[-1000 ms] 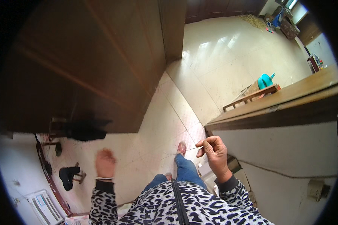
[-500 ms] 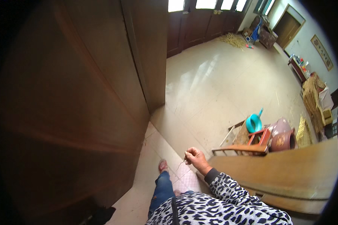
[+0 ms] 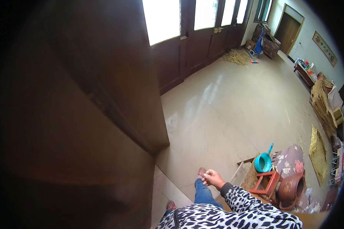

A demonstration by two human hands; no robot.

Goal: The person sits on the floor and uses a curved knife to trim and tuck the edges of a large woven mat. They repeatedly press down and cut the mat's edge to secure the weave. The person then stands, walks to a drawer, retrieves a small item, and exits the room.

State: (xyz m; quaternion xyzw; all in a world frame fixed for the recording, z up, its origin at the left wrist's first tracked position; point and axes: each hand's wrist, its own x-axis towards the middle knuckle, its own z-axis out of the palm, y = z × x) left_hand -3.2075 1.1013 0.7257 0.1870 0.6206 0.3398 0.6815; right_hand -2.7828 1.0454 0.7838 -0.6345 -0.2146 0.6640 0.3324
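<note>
My right hand (image 3: 214,179) is held out ahead of my body, thumb and fingers pinched together. A thin dark strand hung from this pinch a moment ago; now it barely shows against the floor. The sleeve (image 3: 239,198) on that arm is black-and-white spotted with a dark cuff. Nothing of my left hand shows. Nearest to the right hand, on its right, are a red wooden stool frame (image 3: 264,183) and a turquoise long-handled dipper (image 3: 262,163).
A dark wooden door panel (image 3: 103,114) fills the left side. At right stand a brown glazed jar (image 3: 290,191) and a woven mat (image 3: 318,152). Straw (image 3: 236,57) lies by the far doors (image 3: 202,49). Pale tiled floor (image 3: 225,110) stretches ahead.
I have stepped forward past the door panel's edge. The jar, stool and dipper now sit lower in view, closer to me. My right hand stays pinched; the strand has become hard to see.
</note>
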